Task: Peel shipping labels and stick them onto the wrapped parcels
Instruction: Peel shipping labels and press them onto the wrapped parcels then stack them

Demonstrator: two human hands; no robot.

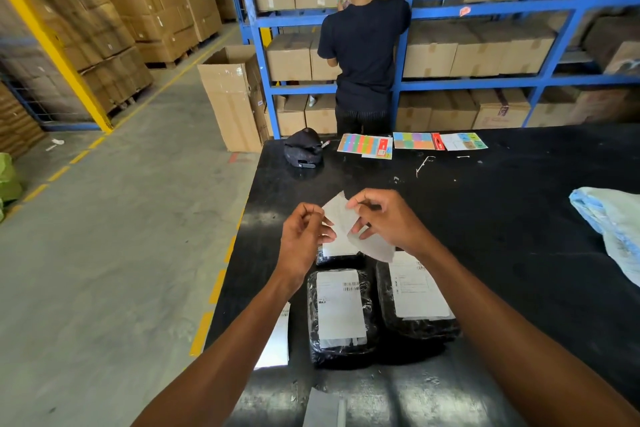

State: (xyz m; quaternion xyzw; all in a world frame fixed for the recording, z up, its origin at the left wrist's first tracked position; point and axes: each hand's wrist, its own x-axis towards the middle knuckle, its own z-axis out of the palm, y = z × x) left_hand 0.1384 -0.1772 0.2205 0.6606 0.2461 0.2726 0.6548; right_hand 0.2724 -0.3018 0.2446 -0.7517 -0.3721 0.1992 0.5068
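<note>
Third parcel (337,255) mostly hidden behind both hands' label (341,217).

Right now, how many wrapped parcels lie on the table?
3: a near-left parcel, a near-right parcel, and a far parcel mostly hidden under the hands. More may be hidden.

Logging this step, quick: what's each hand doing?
Left hand: closed, pinching the label.
Right hand: closed, pinching the backing.

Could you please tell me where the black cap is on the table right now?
The black cap sits at the table's far left corner, just left of the coloured sticker sheets and well beyond both hands.
</note>
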